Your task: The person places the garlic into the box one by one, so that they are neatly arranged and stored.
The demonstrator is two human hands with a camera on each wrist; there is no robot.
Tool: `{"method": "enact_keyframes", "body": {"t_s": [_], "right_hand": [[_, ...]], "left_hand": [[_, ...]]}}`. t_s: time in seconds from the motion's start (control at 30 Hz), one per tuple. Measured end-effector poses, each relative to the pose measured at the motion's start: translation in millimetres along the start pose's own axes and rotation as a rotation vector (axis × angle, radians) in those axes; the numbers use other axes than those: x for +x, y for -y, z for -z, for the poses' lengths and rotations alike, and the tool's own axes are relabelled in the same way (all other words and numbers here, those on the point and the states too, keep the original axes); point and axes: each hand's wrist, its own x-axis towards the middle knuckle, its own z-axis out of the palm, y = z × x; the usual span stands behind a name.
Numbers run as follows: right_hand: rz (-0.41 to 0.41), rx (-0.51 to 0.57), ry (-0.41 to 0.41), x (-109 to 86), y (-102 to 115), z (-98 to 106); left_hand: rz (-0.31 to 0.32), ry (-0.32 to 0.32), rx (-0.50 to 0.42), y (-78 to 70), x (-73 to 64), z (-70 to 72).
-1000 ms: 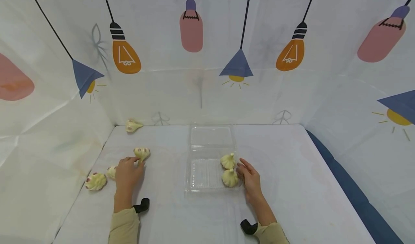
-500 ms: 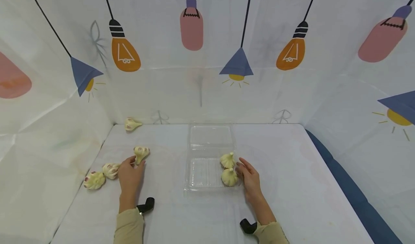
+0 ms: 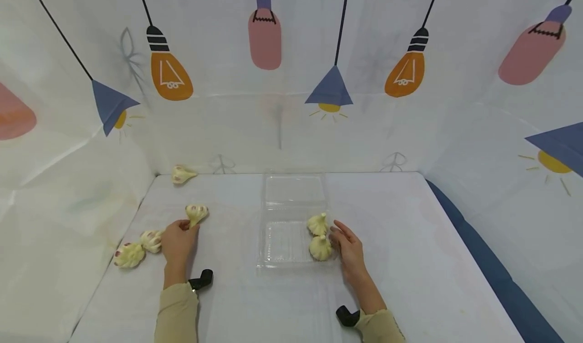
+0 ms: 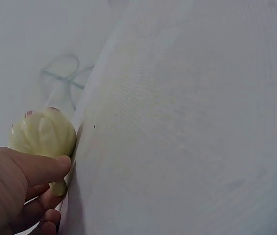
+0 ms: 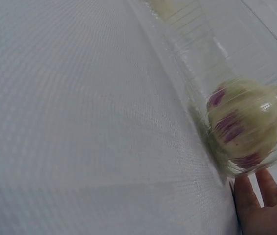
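In the head view my left hand (image 3: 179,242) pinches the stem of a garlic bulb (image 3: 197,212) on the left of the table. The left wrist view shows the thumb (image 4: 55,166) across that bulb (image 4: 45,132), its stem between thumb and fingers. My right hand (image 3: 349,252) has loosely extended fingers at the right wall of a clear plastic clamshell box (image 3: 283,242), whose lid lies open at the back. Inside the box, along its right side, sit two garlic bulbs (image 3: 317,224). Through the plastic, the right wrist view shows a purple-streaked bulb (image 5: 246,122) close to my fingertips.
Two more garlic bulbs (image 3: 129,255) lie side by side left of my left hand. Another garlic bulb (image 3: 183,174) rests at the table's back left corner. A white curtain (image 3: 291,130) with printed lamps stands behind the white table (image 3: 410,221).
My left thumb and fingers have closed in on the garlic bulb's stem after standing apart around it. The right hand stays at the box. The head view has shifted slightly.
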Motion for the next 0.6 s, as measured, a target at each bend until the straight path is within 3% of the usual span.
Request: {"method": "enact_keyframes", "body": {"t_s": [0.3,0.47,0.6], "right_hand": [[-0.025,0.021,0.024,1.9,1,2],[-0.038,0.025,0.024,2.6,1,2],[-0.037,0.005,0.015,1.4,3,1]], "left_hand": [[-0.05,0.021,0.043,-1.7,-5.0,-0.2],[-0.084,-0.018,0.0,-3.8,-10.8,-1.6],[-0.135,-0.085,-0.041,-8.0,-16.1,0.1]]}}
